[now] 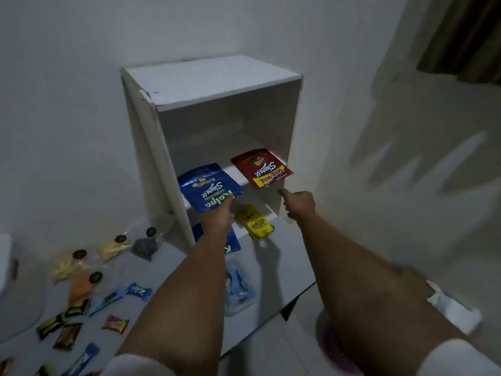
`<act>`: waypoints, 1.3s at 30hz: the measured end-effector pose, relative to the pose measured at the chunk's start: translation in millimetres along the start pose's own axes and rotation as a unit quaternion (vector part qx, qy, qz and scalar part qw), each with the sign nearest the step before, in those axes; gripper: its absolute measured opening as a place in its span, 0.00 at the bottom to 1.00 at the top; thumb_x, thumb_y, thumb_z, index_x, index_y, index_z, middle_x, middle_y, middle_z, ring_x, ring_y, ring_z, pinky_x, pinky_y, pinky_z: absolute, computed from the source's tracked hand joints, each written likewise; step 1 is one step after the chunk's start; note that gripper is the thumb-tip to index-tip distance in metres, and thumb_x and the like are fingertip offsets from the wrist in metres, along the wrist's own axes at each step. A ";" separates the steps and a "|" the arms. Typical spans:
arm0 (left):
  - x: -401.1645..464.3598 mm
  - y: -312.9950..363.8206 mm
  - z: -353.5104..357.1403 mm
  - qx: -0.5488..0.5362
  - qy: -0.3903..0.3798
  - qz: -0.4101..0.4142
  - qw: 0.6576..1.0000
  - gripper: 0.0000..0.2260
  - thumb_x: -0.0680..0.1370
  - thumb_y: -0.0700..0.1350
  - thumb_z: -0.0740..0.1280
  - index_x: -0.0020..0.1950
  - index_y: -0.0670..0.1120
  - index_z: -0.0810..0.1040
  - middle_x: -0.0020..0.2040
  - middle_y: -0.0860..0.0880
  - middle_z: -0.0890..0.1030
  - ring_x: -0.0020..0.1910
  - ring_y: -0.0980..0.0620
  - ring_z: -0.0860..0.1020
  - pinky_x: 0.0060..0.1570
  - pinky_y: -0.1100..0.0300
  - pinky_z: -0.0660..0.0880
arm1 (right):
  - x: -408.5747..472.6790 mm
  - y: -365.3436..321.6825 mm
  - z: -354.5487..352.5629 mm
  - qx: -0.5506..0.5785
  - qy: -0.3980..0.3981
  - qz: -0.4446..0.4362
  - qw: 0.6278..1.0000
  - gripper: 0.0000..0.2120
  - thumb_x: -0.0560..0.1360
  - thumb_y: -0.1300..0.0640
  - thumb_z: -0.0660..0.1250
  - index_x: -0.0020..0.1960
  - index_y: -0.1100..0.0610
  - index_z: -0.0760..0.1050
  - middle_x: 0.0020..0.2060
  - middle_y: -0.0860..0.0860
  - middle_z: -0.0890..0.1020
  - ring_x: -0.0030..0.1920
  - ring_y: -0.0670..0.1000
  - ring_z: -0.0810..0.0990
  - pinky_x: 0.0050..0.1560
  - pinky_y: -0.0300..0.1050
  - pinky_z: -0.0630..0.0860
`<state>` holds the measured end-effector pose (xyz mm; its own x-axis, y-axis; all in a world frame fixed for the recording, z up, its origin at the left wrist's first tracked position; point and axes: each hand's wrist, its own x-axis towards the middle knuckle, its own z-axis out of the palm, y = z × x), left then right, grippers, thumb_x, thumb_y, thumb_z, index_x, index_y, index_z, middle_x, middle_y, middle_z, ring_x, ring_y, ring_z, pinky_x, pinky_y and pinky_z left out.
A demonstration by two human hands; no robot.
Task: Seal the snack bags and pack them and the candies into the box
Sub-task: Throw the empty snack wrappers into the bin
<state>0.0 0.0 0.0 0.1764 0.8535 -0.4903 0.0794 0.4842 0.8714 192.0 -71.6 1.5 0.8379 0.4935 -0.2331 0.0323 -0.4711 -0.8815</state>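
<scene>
A white box (217, 85) stands open-fronted on the table, with a shelf across its middle. My left hand (219, 218) grips the lower edge of a blue snack bag (208, 185) that lies half on the shelf's left side. A red snack bag (261, 168) lies on the shelf's right side and overhangs the edge. My right hand (298, 203) is just below it, fingers curled, one fingertip touching the bag's lower corner. A yellow snack bag (254, 223) sits in the lower compartment. Several wrapped candies (115, 324) lie at the front left.
Clear snack pouches (112, 246) with dark seals lie left of the box. A second blue bag (233, 245) and a clear pack of blue candies (240, 286) lie under my left forearm. The grey table's edge (298, 294) runs at the right, and a wall stands close behind.
</scene>
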 end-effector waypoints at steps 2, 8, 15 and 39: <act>15.2 -1.4 11.1 -0.096 -0.012 -0.049 0.994 0.34 0.73 0.63 0.73 0.68 0.40 0.76 0.61 0.42 0.82 0.59 0.44 0.81 0.63 0.49 0.76 | 25.3 -4.8 5.8 0.087 -0.018 0.048 0.995 0.30 0.66 0.37 0.75 0.43 0.65 0.79 0.43 0.63 0.85 0.45 0.62 0.85 0.52 0.61 0.83; 52.1 -1.9 28.0 -0.236 0.008 -0.088 0.968 0.39 0.71 0.67 0.72 0.71 0.39 0.73 0.64 0.40 0.81 0.61 0.44 0.81 0.61 0.50 0.77 | 71.9 -30.0 27.2 0.245 -0.090 0.137 0.955 0.25 0.69 0.38 0.77 0.48 0.59 0.80 0.39 0.55 0.85 0.39 0.54 0.84 0.48 0.52 0.84; 52.5 6.4 30.5 -0.319 0.087 -0.074 0.941 0.14 0.81 0.48 0.68 0.61 0.41 0.74 0.62 0.38 0.81 0.60 0.42 0.82 0.63 0.48 0.79 | 100.2 -35.2 50.3 0.303 -0.095 0.176 0.932 0.19 0.68 0.59 0.80 0.54 0.61 0.78 0.45 0.60 0.86 0.42 0.60 0.87 0.47 0.64 0.84; -109.6 -31.0 -25.1 0.230 -0.183 0.187 0.937 0.12 0.80 0.45 0.69 0.46 0.35 0.82 0.44 0.39 0.85 0.43 0.41 0.85 0.47 0.44 0.84 | -173.2 61.3 -134.2 0.296 0.161 0.043 0.941 0.07 0.74 0.67 0.68 0.42 0.56 0.79 0.43 0.59 0.86 0.40 0.57 0.86 0.45 0.55 0.85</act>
<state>-46.5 -103.7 26.3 0.5938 0.7834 -0.1834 0.3445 -0.0416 0.9379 122.0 -284.1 43.0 0.9479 0.1806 -0.2623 -0.2730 0.0364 -0.9613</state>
